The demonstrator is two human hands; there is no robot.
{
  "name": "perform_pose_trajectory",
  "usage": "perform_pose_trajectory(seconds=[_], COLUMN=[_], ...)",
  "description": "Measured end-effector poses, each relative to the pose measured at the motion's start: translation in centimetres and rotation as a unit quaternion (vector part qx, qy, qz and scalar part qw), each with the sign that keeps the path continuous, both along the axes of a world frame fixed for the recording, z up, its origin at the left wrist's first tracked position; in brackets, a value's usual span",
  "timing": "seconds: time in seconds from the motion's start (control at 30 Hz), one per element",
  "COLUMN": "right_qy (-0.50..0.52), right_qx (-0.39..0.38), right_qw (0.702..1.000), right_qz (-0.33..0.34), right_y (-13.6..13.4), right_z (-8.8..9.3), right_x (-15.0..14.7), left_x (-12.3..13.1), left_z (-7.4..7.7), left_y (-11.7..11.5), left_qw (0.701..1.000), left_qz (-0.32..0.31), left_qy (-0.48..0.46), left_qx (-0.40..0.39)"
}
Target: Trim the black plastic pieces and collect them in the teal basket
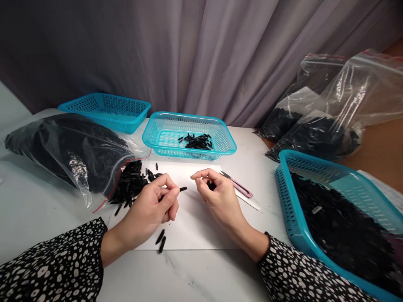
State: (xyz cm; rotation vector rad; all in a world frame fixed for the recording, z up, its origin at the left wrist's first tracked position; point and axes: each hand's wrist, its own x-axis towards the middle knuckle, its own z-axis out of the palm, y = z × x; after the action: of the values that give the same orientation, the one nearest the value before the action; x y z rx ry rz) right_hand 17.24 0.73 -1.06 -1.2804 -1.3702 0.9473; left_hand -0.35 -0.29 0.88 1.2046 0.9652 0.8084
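My left hand (154, 205) is closed in a pinch on a small black plastic piece (183, 189) whose tip sticks out to the right. My right hand (217, 195) is curled shut close beside it, with something small and dark inside the fingers that I cannot make out. Both hands hover over a white sheet (195, 222). Two loose black pieces (160, 241) lie on the sheet below my left hand. A pile of black pieces (130, 184) spills from an open clear bag (69, 151) at the left.
A teal basket (189, 134) behind the hands holds a few black pieces. An empty blue basket (105, 110) sits back left. A large teal basket (340, 222) full of black pieces stands at the right. A pink utility knife (237, 185) lies beside my right hand. More bags (324, 121) are at back right.
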Motion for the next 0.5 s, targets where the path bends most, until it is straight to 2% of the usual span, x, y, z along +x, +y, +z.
perform_pose_trajectory(seconds=[0.27, 0.37, 0.5], right_qy=[0.079, 0.046, 0.014], right_qx=[-0.052, -0.042, -0.051], right_qw=[0.992, 0.991, 0.996], right_qz=[0.088, 0.122, 0.071], right_y=[-0.66, -0.79, -0.20], right_z=[0.08, 0.13, -0.20], right_x=[-0.49, -0.81, -0.53], left_x=[-0.20, -0.25, -0.24], left_z=[-0.46, -0.56, -0.53], left_y=[0.27, 0.40, 0.26], left_qw=[1.000, 0.999, 1.000], left_qz=[0.010, -0.007, -0.026], left_qy=[0.005, 0.016, 0.005], left_qx=[0.014, 0.027, 0.014])
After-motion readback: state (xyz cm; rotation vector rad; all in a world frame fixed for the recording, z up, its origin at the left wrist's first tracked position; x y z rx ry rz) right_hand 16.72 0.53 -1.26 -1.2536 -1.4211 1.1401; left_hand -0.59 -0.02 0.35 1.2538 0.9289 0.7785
